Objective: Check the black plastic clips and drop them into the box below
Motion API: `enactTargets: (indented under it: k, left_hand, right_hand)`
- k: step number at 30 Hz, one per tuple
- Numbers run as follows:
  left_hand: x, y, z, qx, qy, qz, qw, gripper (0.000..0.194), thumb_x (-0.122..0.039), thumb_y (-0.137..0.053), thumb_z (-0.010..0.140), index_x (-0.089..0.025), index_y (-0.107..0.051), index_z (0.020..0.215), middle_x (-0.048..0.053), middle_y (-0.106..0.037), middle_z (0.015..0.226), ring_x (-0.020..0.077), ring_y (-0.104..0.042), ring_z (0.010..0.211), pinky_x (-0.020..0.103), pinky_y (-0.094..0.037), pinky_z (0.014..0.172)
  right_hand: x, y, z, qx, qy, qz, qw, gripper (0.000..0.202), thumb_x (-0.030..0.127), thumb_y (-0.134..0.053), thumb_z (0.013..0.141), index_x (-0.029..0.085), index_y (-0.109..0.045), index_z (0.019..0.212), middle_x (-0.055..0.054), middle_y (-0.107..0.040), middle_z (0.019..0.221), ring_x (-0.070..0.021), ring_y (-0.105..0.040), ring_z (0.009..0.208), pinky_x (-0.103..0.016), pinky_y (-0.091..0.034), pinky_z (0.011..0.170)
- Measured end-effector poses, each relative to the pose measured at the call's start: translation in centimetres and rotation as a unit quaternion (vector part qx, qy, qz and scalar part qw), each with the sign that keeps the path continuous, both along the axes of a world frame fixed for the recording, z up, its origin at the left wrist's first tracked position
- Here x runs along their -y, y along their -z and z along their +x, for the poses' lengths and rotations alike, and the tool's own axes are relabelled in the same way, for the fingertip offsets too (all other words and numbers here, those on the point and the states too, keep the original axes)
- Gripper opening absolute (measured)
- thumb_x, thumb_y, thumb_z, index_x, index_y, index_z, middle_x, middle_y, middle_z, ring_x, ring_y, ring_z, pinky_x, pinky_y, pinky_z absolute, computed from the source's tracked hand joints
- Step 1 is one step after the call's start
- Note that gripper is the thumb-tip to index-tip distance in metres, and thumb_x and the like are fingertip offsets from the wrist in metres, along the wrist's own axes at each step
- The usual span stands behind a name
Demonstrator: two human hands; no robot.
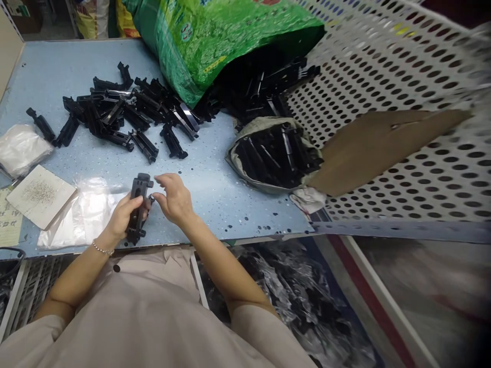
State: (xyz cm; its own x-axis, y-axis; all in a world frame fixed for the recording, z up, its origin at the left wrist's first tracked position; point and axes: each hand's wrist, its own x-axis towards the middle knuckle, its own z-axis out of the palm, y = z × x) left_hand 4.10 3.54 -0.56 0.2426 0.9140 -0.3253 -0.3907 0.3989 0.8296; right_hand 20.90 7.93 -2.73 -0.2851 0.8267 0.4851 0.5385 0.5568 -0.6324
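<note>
My left hand (121, 217) is closed around a long black plastic part (138, 189), held upright at the near edge of the table. Just to its right is my right hand (174, 199), with thumb and forefinger apart. The thumb tip is close to the part's side; whether it touches cannot be made out. Beyond my hands a loose pile of similar black parts (115, 115) lies on the blue table. A stack of clear plastic bags (82, 209) lies beside my left hand.
A green sack (230, 36) spills black parts at the back. A cloth-lined container (245, 176) of black parts stands at right, before brown cardboard (368, 143) and a perforated white panel (429, 76). A square pad (41, 197) lies at left. Below the table are bagged parts (299, 291).
</note>
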Motion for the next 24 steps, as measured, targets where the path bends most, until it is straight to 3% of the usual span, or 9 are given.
enactTargets:
  k: [3, 7, 9, 11, 13, 16, 19, 22, 24]
  left_hand:
    - [0.7, 0.2, 0.5, 0.034, 0.037, -0.036, 0.998, 0.034, -0.045, -0.069, 0.083, -0.016, -0.058, 0.096, 0.002, -0.063, 0.077, 0.0083, -0.054, 0.054, 0.021, -0.042, 0.051]
    - [0.2, 0.6, 0.2, 0.022, -0.028, -0.014, 0.999, 0.033, -0.044, -0.069, 0.083, -0.016, -0.058, 0.097, 0.002, -0.065, 0.081, 0.0080, -0.054, 0.056, 0.021, -0.042, 0.050]
    - [-0.2, 0.3, -0.4, 0.026, -0.058, -0.010, 0.998, 0.035, -0.045, -0.068, 0.083, -0.015, -0.060, 0.099, 0.003, -0.065, 0.083, 0.0080, -0.054, 0.057, 0.021, -0.043, 0.051]
    - [-0.5, 0.0, -1.0, -0.001, -0.065, -0.008, 0.998, 0.037, -0.047, -0.067, 0.085, -0.015, -0.060, 0.101, 0.002, -0.063, 0.079, 0.0084, -0.054, 0.057, 0.021, -0.043, 0.052]
    - [-0.5, -0.1, -1.5, -0.056, -0.078, 0.014, 0.995, 0.043, -0.049, -0.067, 0.086, -0.017, -0.057, 0.113, 0.000, -0.061, 0.075, 0.0098, -0.056, 0.057, 0.021, -0.045, 0.054]
    - [-0.5, 0.6, -2.9, -0.180, -0.162, 0.105, 0.965, 0.066, -0.046, -0.072, 0.083, -0.026, -0.038, 0.137, 0.000, -0.063, 0.090, 0.0138, -0.064, 0.068, 0.026, -0.051, 0.065]
    - [-0.8, 2.5, -4.6, -0.334, -0.197, 0.138, 0.911, 0.064, -0.044, -0.071, 0.084, -0.026, -0.041, 0.138, 0.006, -0.065, 0.106, 0.0211, -0.068, 0.088, 0.034, -0.053, 0.081]
    - [-0.9, 5.0, -4.8, -0.431, -0.123, 0.118, 0.886, 0.045, -0.037, -0.065, 0.087, -0.021, -0.055, 0.128, 0.011, -0.066, 0.110, 0.0292, -0.064, 0.107, 0.047, -0.048, 0.099]
    - [-0.6, 6.4, -4.1, -0.477, -0.082, 0.155, 0.861, 0.035, -0.030, -0.059, 0.089, -0.018, -0.062, 0.122, 0.014, -0.064, 0.118, 0.0315, -0.059, 0.117, 0.051, -0.041, 0.107]
  right_hand:
    - [-1.7, 0.2, 0.2, 0.030, -0.013, 0.012, 0.999, 0.048, 0.059, -0.030, 0.102, 0.022, -0.061, 0.099, -0.010, -0.061, 0.087, -0.0241, -0.055, 0.083, -0.039, -0.045, 0.078]
    - [-0.6, 0.3, -0.5, -0.008, 0.031, -0.083, 0.996, 0.051, 0.054, -0.020, 0.105, 0.022, -0.059, 0.095, -0.005, -0.059, 0.079, -0.0195, -0.055, 0.075, -0.033, -0.043, 0.072]
    - [1.4, 0.6, -1.1, 0.010, -0.042, -0.063, 0.997, 0.053, 0.057, -0.021, 0.104, 0.022, -0.061, 0.100, -0.006, -0.061, 0.084, -0.0199, -0.056, 0.079, -0.033, -0.044, 0.074]
    - [3.6, 1.2, -1.9, 0.053, -0.117, 0.009, 0.992, 0.052, 0.059, -0.027, 0.103, 0.020, -0.062, 0.099, -0.009, -0.063, 0.089, -0.0218, -0.055, 0.082, -0.035, -0.043, 0.075]
    - [5.3, 1.9, -2.6, 0.089, -0.141, 0.054, 0.984, 0.046, 0.053, -0.033, 0.103, 0.019, -0.062, 0.092, -0.010, -0.063, 0.087, -0.0221, -0.053, 0.081, -0.036, -0.041, 0.074]
    - [5.4, 2.5, -2.9, 0.100, -0.151, 0.007, 0.983, 0.043, 0.045, -0.032, 0.106, 0.019, -0.060, 0.085, -0.007, -0.060, 0.079, -0.0192, -0.051, 0.075, -0.032, -0.040, 0.070]
    - [1.7, 2.6, -2.5, 0.081, -0.116, -0.045, 0.989, 0.047, 0.044, -0.027, 0.107, 0.020, -0.063, 0.090, -0.008, -0.061, 0.083, -0.0195, -0.053, 0.081, -0.032, -0.042, 0.075]
    - [-4.7, 3.2, -2.3, 0.047, 0.034, -0.055, 0.997, 0.043, 0.042, -0.030, 0.106, 0.018, -0.065, 0.112, -0.015, -0.062, 0.114, -0.0256, -0.053, 0.109, -0.041, -0.042, 0.097]
    - [-9.4, 4.1, -2.4, 0.050, 0.113, -0.090, 0.988, 0.040, 0.038, -0.039, 0.103, 0.016, -0.062, 0.127, -0.019, -0.054, 0.134, -0.0302, -0.046, 0.126, -0.048, -0.036, 0.108]
